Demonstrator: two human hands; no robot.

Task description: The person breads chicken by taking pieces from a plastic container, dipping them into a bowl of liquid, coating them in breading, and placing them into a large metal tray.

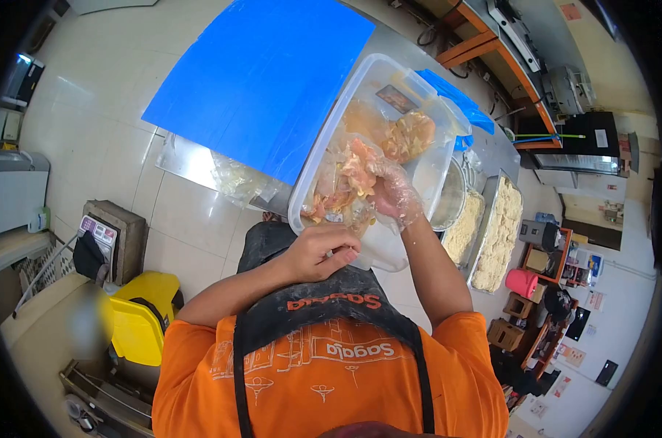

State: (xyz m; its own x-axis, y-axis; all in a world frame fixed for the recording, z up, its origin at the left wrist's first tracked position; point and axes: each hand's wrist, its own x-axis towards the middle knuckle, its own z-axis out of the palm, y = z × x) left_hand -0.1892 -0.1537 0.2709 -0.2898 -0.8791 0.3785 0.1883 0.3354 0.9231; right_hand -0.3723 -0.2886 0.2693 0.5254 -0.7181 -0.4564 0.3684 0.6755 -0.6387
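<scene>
A translucent plastic tub (pixel 427 175) in front of me holds raw, yellowish marinated chicken pieces (pixel 409 137) and clear plastic bagging. My right hand (pixel 395 196), in a clear plastic glove with white crumbs on it, is closed on a piece of raw chicken (pixel 360 168) inside the tub. At the tub's near edge, my left hand (pixel 322 252) is bare, its fingers curled together. What the left fingers pinch, if anything, is hidden.
A blue board (pixel 258 80) lies left of the tub on a metal table. To the right are a metal bowl (pixel 451 193) and trays of pale crumbly coating (pixel 497 237). A yellow bin (pixel 142 321) and a scale (pixel 101 237) stand at left.
</scene>
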